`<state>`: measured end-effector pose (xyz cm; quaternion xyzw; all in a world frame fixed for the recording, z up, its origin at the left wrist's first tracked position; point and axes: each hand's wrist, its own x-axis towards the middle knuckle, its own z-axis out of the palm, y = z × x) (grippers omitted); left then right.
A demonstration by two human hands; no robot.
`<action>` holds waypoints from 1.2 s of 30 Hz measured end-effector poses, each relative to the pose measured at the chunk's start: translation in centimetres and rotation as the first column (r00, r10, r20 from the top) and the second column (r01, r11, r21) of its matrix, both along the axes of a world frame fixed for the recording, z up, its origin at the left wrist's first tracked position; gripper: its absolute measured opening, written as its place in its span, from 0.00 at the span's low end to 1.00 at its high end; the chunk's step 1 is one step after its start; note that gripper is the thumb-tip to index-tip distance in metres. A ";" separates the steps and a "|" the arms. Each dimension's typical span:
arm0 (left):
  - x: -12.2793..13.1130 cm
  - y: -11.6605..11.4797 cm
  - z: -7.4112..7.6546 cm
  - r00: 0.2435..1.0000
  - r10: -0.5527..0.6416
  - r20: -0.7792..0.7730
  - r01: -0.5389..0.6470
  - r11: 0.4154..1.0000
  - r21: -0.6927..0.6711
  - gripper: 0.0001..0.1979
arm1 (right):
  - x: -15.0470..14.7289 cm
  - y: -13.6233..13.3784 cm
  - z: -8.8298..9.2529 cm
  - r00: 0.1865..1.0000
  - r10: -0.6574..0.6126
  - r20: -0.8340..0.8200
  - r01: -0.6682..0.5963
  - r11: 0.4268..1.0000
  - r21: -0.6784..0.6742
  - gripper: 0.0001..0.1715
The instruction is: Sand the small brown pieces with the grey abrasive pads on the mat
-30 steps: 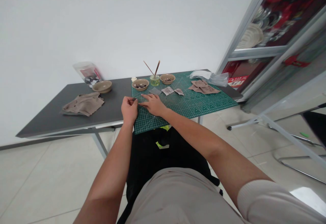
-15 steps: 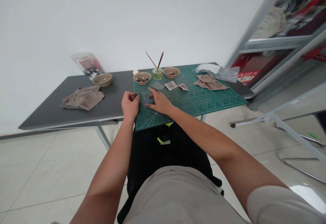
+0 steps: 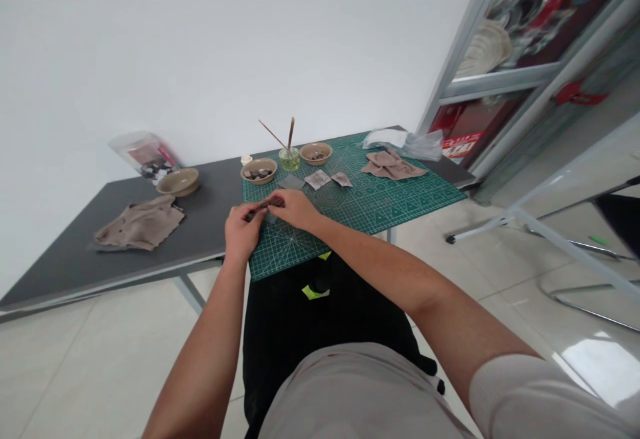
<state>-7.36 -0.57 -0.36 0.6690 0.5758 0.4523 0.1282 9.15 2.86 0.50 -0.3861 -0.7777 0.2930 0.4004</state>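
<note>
My left hand [image 3: 241, 231] and my right hand [image 3: 296, 210] meet over the near left part of the green cutting mat [image 3: 350, 209]. Fingers of both pinch a small, dark brownish flat piece [image 3: 265, 204], partly hidden by the fingertips; its exact kind is unclear. Under my right fingers shows a bit of a greyish, see-through sheet [image 3: 271, 218]. Just beyond the hands lies a grey square sheet [image 3: 291, 182]. To its right are a mottled grey-white square [image 3: 317, 179] and a smaller similar piece [image 3: 342, 179].
Behind stand a bowl of dark pieces [image 3: 259, 179], a glass jar [image 3: 289, 159] with two sticks or brushes, and another bowl [image 3: 316, 159]. A brown cloth [image 3: 393, 167] and plastic bag [image 3: 420, 146] lie right; another cloth [image 3: 140, 224], bowl [image 3: 178, 182] and clear tub [image 3: 145, 152] left.
My right hand has closed in from lying spread over the sheet to pinching the dark piece beside my left fingers. The camera view has shifted, moving the table leftward in the picture.
</note>
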 end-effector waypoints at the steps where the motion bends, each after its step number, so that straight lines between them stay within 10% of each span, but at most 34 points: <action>1: 0.0 0.0 0.0 1.000 -0.014 -0.015 0.014 1.000 0.005 0.10 | 0.2 -0.1 0.1 0.999 -0.012 -0.031 0.011 1.000 -0.017 0.06; 13: 0.7 0.5 0.1 0.980 -0.034 -0.195 0.022 0.998 -0.064 0.21 | 8.9 -2.3 0.0 0.936 -0.347 0.058 0.349 0.937 -0.017 0.09; 20: 0.2 0.1 0.1 0.993 0.109 -0.044 -0.101 0.985 0.142 0.13 | 10.7 -2.2 -0.8 0.926 -0.327 0.189 0.299 0.940 0.163 0.14; 24: 0.2 0.7 0.0 0.984 0.064 -0.167 -0.062 0.998 0.019 0.17 | 10.9 -2.3 -0.8 0.895 -0.299 0.331 0.240 0.948 0.208 0.12; 31: 1.2 -0.2 0.8 0.952 0.163 -0.258 -0.153 0.986 0.058 0.18 | 10.4 -2.0 -0.5 0.945 -0.278 0.174 0.272 0.961 0.058 0.14; 36: 1.5 -1.1 0.9 0.905 -0.048 -0.424 0.069 0.997 0.034 0.23 | 6.3 -0.7 0.5 0.982 -0.186 -0.036 0.174 0.961 -0.215 0.11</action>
